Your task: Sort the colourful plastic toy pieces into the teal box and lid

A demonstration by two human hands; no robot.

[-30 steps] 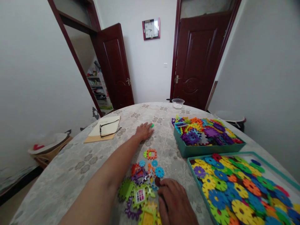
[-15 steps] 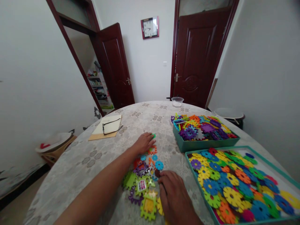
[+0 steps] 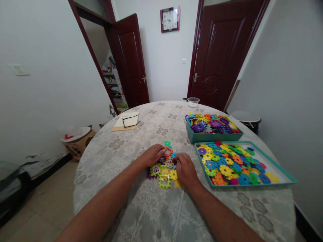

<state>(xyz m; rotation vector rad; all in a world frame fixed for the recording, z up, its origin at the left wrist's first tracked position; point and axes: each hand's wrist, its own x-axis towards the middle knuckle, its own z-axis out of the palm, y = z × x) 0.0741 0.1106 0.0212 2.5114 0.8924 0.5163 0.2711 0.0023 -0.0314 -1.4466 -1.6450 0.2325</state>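
Observation:
An assembly of interlocking plastic building blocks [image 3: 165, 182] stands in front of me on the table. It has lime green, purple, orange and yellow pieces, with a small window piece [image 3: 156, 169] at its left. My left hand [image 3: 153, 154] holds its upper left side with bent fingers, next to an orange piece [image 3: 167, 151]. At its right side, my right hand [image 3: 186, 169] pinches a small dark brown disc [image 3: 174, 161] close to the blue pieces. A yellow notched disc [image 3: 173, 174] lies by that hand's wrist side. A green disc [image 3: 167, 143] shows beyond the fingers. My hands hide part of the assembly.
To the right, a shallow teal lid [image 3: 275, 184] holds many notched discs. Behind it stands a teal box [image 3: 214, 137] full of gear-edged blocks. Glasses [image 3: 131, 121] lie on a notebook [image 3: 118, 128] at the far left. A clear bowl [image 3: 193, 102] sits at the table's far edge.
My left hand has drawn back from the far green disc toward the assembly. My right hand has moved in beside it with the brown disc. The view has shifted, showing more tabletop in front.

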